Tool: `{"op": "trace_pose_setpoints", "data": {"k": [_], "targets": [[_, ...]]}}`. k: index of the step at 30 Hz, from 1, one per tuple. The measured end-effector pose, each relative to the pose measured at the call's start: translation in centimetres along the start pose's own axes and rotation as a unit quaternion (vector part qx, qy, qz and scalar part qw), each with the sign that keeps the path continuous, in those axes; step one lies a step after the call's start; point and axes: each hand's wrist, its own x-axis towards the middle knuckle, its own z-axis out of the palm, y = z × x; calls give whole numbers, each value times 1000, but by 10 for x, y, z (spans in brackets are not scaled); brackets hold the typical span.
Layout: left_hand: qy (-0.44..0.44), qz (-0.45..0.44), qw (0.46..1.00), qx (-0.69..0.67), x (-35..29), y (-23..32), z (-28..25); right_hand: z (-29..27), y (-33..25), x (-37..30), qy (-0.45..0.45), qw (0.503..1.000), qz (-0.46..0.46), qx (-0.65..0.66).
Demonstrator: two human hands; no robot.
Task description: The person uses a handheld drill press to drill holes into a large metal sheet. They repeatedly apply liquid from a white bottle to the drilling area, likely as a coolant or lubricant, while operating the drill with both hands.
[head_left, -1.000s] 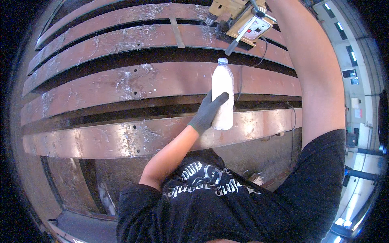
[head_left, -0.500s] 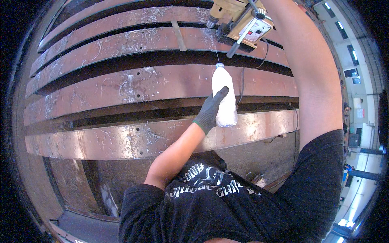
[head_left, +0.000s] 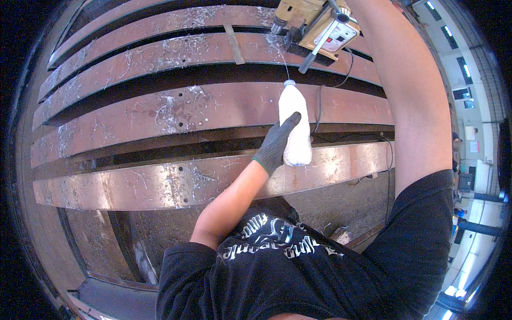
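Note:
My left hand (head_left: 278, 140), in a dark glove, is wrapped round a white plastic bottle (head_left: 295, 125) with a light blue cap. A thin stream of liquid (head_left: 284, 64) arcs from the cap toward the cutting end of a yellow magnetic drill (head_left: 325, 34). The drill stands on one of the rust-red steel beams, with its spindle (head_left: 278, 25) low over wet metal shavings. My right arm (head_left: 413, 90) reaches up beside the drill and leaves the picture at the top edge, so the right hand is hidden. A lever handle (head_left: 314, 56) slants down from the drill's hub.
Several long steel beams (head_left: 229, 112) lie side by side with dark gaps between them. Curly shavings, drilled holes and chalk crosses mark them. A flat metal strip (head_left: 233, 44) bridges two beams. The drill's cable (head_left: 319, 109) hangs over the beams near the bottle.
The bottle stays in my left hand and the liquid stream continues, now curving a little more. The whole scene has shifted very slightly upward.

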Motion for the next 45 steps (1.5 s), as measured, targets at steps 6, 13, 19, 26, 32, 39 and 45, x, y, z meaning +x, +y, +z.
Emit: {"op": "trace_pose_setpoints", "data": {"k": [6,13,19,26,32,39,45], "targets": [[-13,-7,1000,-17,4,1,-6,1,-4,-2,5,1000,5,3],[-5,-3,999,46,-8,14,2,2,1,2,2,1000,-6,14],[-11,-4,999,38,-10,16,4,5,-8,-2,6,1000,0,22],[-23,-10,999,25,-7,12,-2,4,-1,2,3,1000,-10,29],[-3,-12,1000,9,-8,14,-2,6,-4,-2,10,1000,-6,26],[-2,-2,999,34,-10,13,-1,5,-8,-3,2,1000,2,2],[-25,-6,999,43,-12,12,-2,6,-9,-3,-2,1000,-7,-10]]}}
